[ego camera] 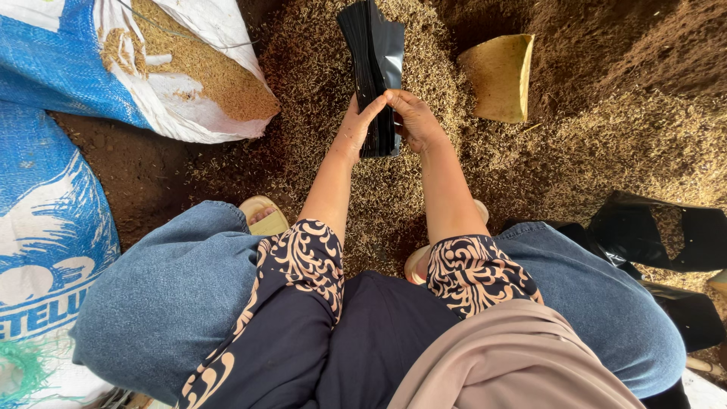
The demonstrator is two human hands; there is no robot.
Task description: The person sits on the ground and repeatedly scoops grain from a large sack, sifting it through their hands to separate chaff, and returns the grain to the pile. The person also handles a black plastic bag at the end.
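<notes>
Above the middle of the husk-covered ground [318, 68], your two hands hold one stack of flat black plastic bags [375, 68]. Your left hand [354, 125] is closed on the stack's lower left edge, fingers wrapped around the front. Your right hand [413, 121] is closed on the lower right edge, its thumb meeting the left fingertips across the bags. The stack stands roughly upright, its upper end fanned slightly, clear of the ground.

Containers, counted:
- Two woven sacks lie toward the left edge of the ground. The upper sack [91, 53], blue and white, is open, and pale brown husks [219, 83] spill from its mouth. The lower sack [45, 227], blue and white, lies against your left knee; you cannot tell what it contains.
- One tan scoop-shaped piece [500, 76] rests on the husks just right of the stack; it shows no contents.
- One open black bag [659, 235] lies by the right edge, holding some husks.

Two sandals [263, 216] show below your forearms.
</notes>
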